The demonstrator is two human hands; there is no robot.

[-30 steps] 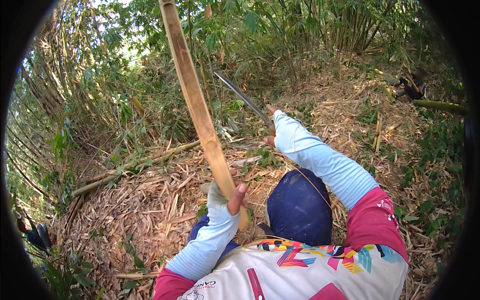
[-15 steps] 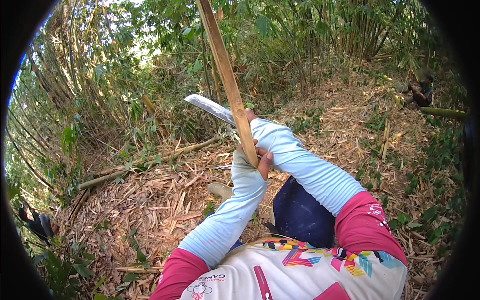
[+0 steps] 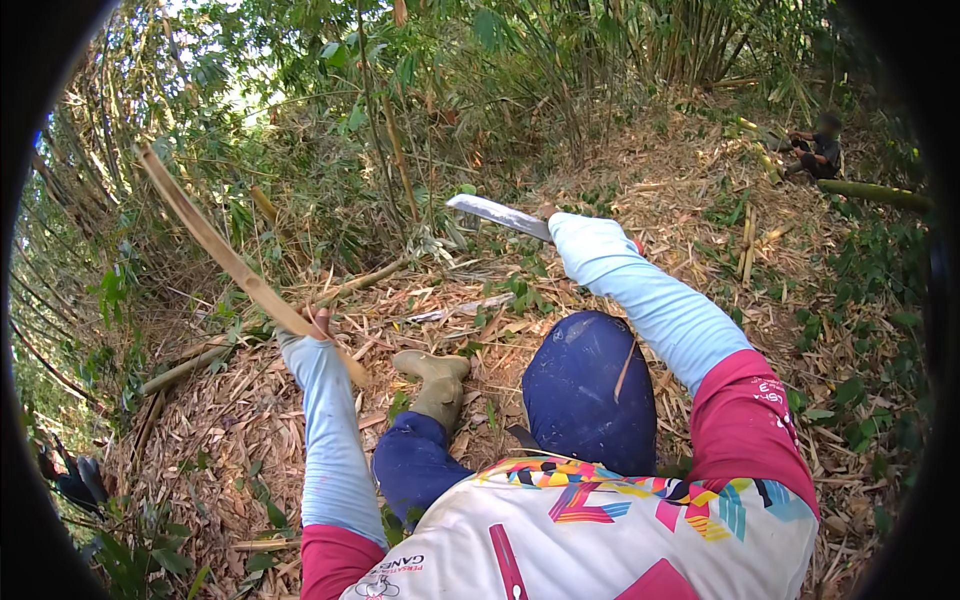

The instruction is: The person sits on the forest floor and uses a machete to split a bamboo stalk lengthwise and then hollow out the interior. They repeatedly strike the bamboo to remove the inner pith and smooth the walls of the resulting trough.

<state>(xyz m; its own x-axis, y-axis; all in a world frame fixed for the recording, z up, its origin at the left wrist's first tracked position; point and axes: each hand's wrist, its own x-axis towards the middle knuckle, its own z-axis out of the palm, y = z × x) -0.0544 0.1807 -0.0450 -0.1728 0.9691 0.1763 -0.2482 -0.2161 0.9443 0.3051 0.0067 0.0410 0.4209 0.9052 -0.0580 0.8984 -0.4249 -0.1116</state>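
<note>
Off to the left, my left hand (image 3: 318, 325) is closed around a long split bamboo strip (image 3: 225, 255) near its lower end. The strip slants up and away to the far left, its pale inner side showing. My right hand (image 3: 546, 213), arm stretched forward, grips a machete (image 3: 498, 214) whose grey blade points left. The handle is mostly hidden by the hand and light blue sleeve. Blade and bamboo strip are well apart.
Below me are my bent knee in blue trousers (image 3: 590, 390) and a muddy boot (image 3: 437, 385). A bamboo pole (image 3: 190, 370) lies at the left among dry litter. Bamboo clumps rise behind. At the far right a person (image 3: 822, 150) sits by a green bamboo pole (image 3: 875, 194).
My left hand has swung left with the bamboo strip, away from the machete. The right hand has shifted right with the machete. Earlier the strip crossed in front of the blade.
</note>
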